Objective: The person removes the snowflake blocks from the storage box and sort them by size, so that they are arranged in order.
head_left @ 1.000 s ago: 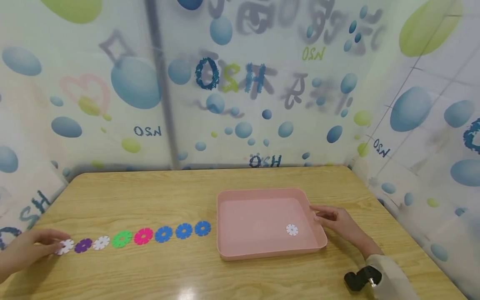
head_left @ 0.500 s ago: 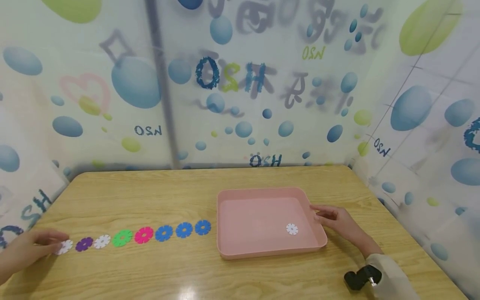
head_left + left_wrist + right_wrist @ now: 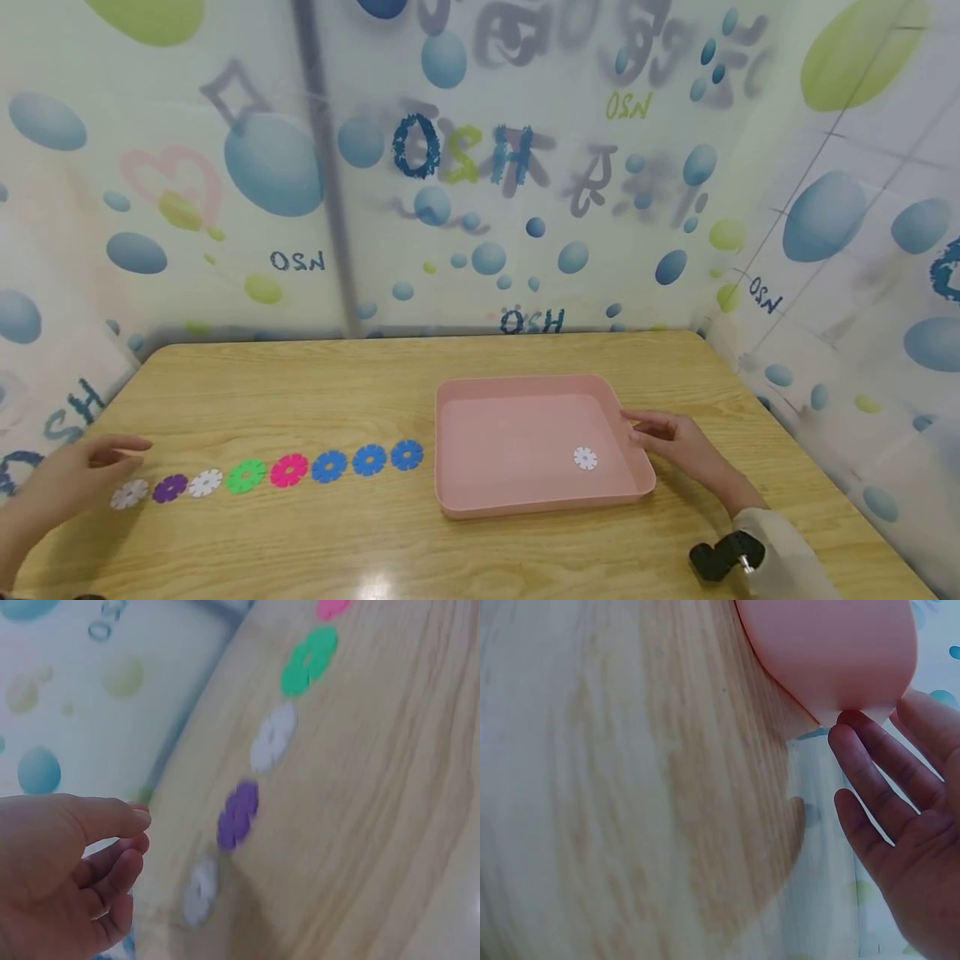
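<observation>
My left hand point(image 3: 78, 479) hovers at the left end of a row of flat, notched snowflake discs, its fingers loosely bent and nothing between them. Just below its fingers lies the end white disc point(image 3: 130, 494), free on the table. Rightward follow a purple disc point(image 3: 169, 488), another white disc point(image 3: 205, 482), a green disc point(image 3: 246, 476), a pink disc point(image 3: 288, 470) and several blue discs point(image 3: 369, 459). My right hand point(image 3: 686, 446) touches the right side of a pink tray point(image 3: 517, 506); in the right wrist view its fairly straight fingertips point(image 3: 845, 735) meet the outer wall.
One white disc point(image 3: 585, 458) lies inside the tray, toward its right side. The wooden table point(image 3: 315, 550) ends at a patterned curtain point(image 3: 480, 208) behind and at both sides. A black device point(image 3: 726, 556) is strapped at the right wrist.
My left hand has let go of the end white disc and risen slightly away from it, leaving it flat on the table. The right hand and tray stay put.
</observation>
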{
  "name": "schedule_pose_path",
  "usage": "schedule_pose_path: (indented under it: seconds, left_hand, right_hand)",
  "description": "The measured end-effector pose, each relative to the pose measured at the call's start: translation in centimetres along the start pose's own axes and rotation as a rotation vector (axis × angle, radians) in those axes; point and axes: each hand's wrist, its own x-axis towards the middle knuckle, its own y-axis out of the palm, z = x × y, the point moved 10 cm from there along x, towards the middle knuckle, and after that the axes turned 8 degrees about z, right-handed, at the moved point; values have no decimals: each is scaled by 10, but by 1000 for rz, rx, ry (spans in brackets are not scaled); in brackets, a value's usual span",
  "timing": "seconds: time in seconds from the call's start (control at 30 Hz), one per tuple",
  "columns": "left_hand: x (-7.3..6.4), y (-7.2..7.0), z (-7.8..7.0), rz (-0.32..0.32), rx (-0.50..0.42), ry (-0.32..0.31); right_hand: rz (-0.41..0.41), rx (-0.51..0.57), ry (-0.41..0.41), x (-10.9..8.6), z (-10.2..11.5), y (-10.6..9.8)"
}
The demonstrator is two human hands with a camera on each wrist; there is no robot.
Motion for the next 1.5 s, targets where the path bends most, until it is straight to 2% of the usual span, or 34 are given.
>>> schedule_pose_path:
  seconds: [0.13, 0.23, 0.43, 0.63, 0.87, 1.0, 1.2, 1.33, 1.5]
  left_hand:
    - [-1, -1, -56, -53, 29, 140]
    - [1, 4, -96, -74, 30, 225]
    - [12, 21, -168, -104, -37, 373]
    - [37, 53, -232, -20, -134, 451]
    - [57, 88, -301, 35, -168, 552]
    - [64, 107, -333, 68, -185, 583]
    - [76, 138, -374, 143, -201, 578]
    - [80, 159, -396, 214, -194, 578]
    - [80, 184, -417, 325, -164, 541]
  right_hand:
    - [-2, 5, 4, -1, -1, 1]
    - [-4, 2, 10, -1, -2, 1]
    - [-7, -2, 9, -1, -4, 1]
    - [-27, -19, -11, 0, -2, -1]
    - [-21, -25, -6, 1, -2, 1]
    - [-20, -18, -15, 1, -2, 0]
    - [-20, -18, -31, 0, -2, 0]
    - [-22, -15, -31, 0, -2, -1]
    - [-14, -13, -5, 0, -4, -2]
